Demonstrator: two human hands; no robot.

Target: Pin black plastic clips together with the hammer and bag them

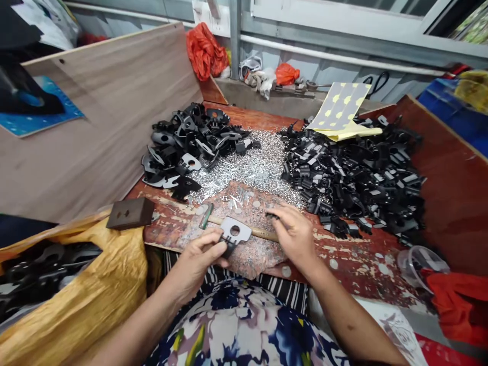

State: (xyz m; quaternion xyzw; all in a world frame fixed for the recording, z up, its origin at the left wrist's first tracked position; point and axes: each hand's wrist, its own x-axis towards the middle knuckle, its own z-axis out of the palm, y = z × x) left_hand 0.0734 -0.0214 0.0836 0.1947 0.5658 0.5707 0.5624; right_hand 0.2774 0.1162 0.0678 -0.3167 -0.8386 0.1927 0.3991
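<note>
One holed plate (235,232) sits pinched in the left hand (200,256) (near worktop (343,259) edge); right hand (294,235), half-curled, touches a black clip (271,216).

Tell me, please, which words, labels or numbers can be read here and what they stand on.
None can be read.
The paper at the lower right bears print too blurred to read.
The blue sheet at the left shows no legible words.
The grey sheet carries only yellow dots.
</note>
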